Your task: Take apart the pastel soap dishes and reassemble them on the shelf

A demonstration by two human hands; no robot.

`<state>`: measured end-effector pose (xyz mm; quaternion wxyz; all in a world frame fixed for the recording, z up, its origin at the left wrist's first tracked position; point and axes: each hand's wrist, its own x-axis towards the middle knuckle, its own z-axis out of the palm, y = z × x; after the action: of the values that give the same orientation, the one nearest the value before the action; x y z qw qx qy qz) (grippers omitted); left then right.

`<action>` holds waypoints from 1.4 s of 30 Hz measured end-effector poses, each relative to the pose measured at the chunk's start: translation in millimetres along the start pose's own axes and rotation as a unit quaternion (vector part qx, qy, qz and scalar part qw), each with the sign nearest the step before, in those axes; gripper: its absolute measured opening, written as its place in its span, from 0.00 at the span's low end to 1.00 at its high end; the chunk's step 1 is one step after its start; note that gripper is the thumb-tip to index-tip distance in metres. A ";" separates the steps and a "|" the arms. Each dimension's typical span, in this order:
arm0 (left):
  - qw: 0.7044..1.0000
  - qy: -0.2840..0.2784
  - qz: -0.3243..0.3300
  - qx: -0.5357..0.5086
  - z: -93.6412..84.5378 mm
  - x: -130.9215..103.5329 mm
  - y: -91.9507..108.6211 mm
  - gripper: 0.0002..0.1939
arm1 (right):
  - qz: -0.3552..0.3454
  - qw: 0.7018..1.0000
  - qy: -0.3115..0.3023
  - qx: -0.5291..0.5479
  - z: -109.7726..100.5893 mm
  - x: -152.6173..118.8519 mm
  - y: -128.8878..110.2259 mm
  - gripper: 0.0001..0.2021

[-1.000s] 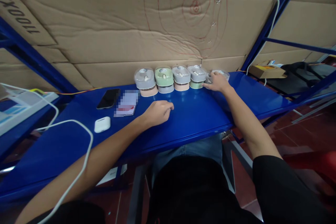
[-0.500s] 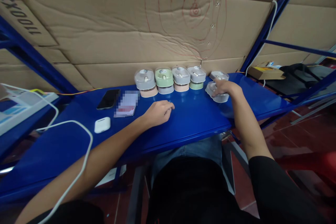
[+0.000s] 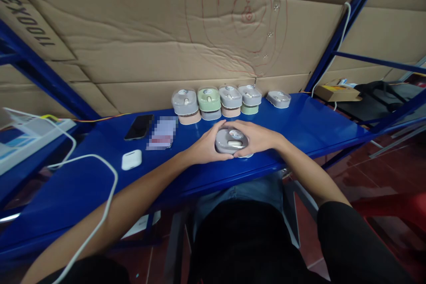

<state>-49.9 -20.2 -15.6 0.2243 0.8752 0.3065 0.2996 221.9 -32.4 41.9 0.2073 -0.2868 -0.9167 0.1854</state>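
Right now, the grip is clamping on a small grey box (image 3: 230, 145), with the left hand (image 3: 208, 145) pressing on one side and the right hand (image 3: 261, 135) pressing on the other. The thumbs are coming close together on the near side, and the fingers are curling around the far side, maybe because two hands are keeping it steadier than one. The small grey box is sitting between the palms, over the front part of the blue counter (image 3: 299, 128), with its pale latch facing up. A bit of white edge is showing under the right hand, but I cannot tell if the box is touching the counter. Farther back, four stacks (image 3: 185, 103) are standing in a row, one box on top of another: grey over pink, green over grey, grey over pink, and grey over green. They are standing near the cardboard wall (image 3: 140, 35), probably so the hands are having room in front. To their right, a lone grey box (image 3: 278, 99) is sitting apart. Over on the left, a black phone (image 3: 139, 127), a blurred flat thing (image 3: 162, 133) and a white case (image 3: 132, 159) are lying near each other, out of the way, it seems. A white cord (image 3: 115, 182) is curving past the left end.
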 end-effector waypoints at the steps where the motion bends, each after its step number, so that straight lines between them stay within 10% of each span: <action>1: 1.000 -0.002 0.003 -0.008 0.0 -0.3 1.2 0.68 | 0.006 1.000 0.022 0.004 -1.8 -5.7 -0.9 0.54; 5: 1.000 -0.018 0.014 0.010 -0.8 -2.0 12.8 0.66 | 0.074 0.987 0.143 -0.013 -12.0 -41.6 6.0 0.51; 12: 0.990 -0.064 0.075 0.102 -0.5 -4.6 27.2 0.28 | 0.220 0.946 0.222 -0.086 -18.0 -80.1 36.7 0.56; 22: 0.993 -0.047 0.048 0.093 -0.3 -4.4 20.6 0.22 | 0.248 0.943 0.204 -0.089 -10.4 -77.4 58.9 0.56; 30: 0.983 0.096 -0.074 0.140 -12.3 3.6 1.3 0.23 | 0.295 0.931 0.168 -0.133 -10.1 -79.8 64.0 0.55; 42: 0.961 0.040 -0.179 0.209 -15.6 8.1 -17.3 0.31 | 0.311 0.911 0.050 -0.267 -4.3 -75.4 54.7 0.47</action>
<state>-62.1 0.8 -11.2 0.0744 0.8208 0.5227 0.2182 305.1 -34.9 -0.2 0.1002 -0.6106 -0.7851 -0.0262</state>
